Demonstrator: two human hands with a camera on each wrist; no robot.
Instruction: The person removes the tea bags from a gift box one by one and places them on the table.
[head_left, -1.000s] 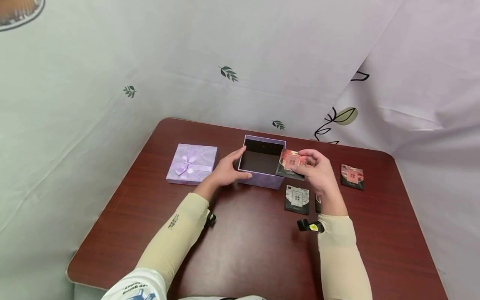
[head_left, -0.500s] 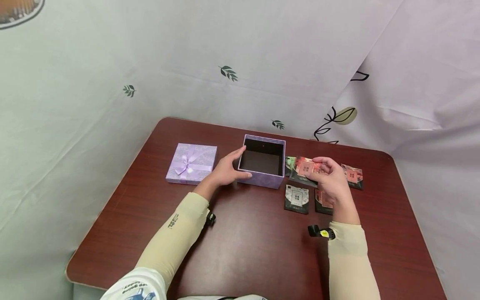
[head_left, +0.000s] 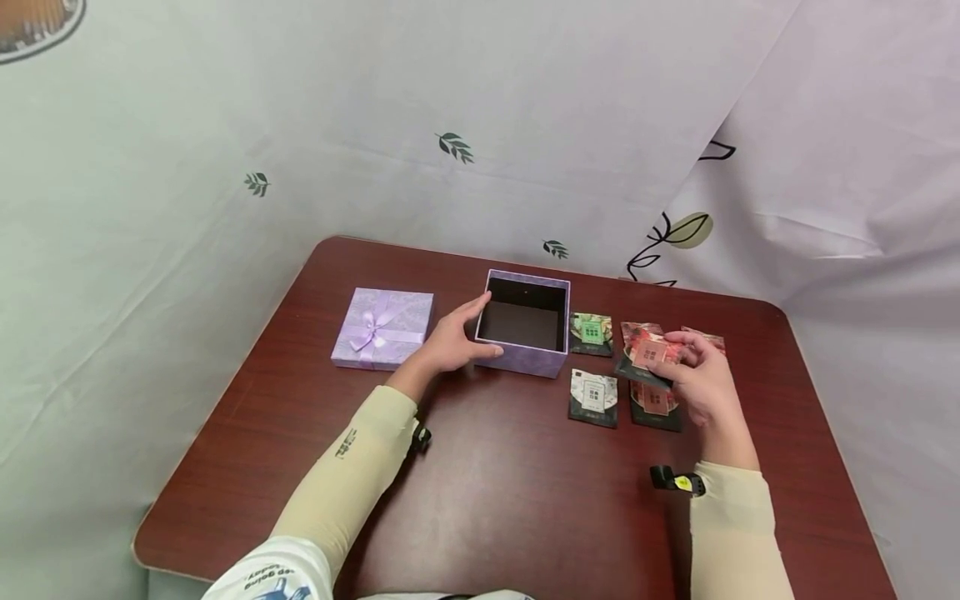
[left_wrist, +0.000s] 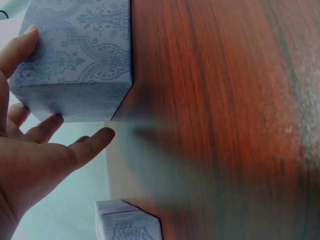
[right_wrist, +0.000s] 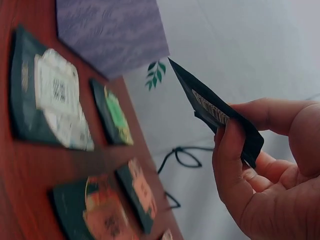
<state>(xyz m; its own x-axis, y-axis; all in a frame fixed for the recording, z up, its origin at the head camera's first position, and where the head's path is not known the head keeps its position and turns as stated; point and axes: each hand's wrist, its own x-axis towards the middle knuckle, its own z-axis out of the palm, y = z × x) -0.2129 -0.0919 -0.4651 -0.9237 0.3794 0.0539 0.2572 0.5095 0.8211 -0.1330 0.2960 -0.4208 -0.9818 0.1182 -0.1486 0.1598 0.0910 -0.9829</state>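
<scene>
My left hand (head_left: 450,337) touches the near left corner of an open purple box (head_left: 525,357), thumb at its front wall and fingers along its left side. In the left wrist view its fingers look mostly straight, and the little finger stands clear of the box (left_wrist: 85,50). The box's dark inside shows nothing in it. My right hand (head_left: 705,383) pinches a red-and-black sachet (head_left: 647,354) between thumb and fingers, above other sachets. The right wrist view shows this sachet (right_wrist: 207,107) tilted, its barcode side visible. A green sachet (head_left: 592,332) and a white one (head_left: 594,396) lie right of the box.
A purple lid (head_left: 380,327) with a ribbon bow lies left of the box. Under and around the right hand are more red sachets, one (head_left: 655,408) in front and others partly hidden. The brown table (head_left: 480,500) meets a pale curtain (head_left: 360,125) behind.
My right hand has carried the red-and-black sachet rightward from the box's right edge, uncovering the green sachet and the front red one. The left hand has stayed at the box.
</scene>
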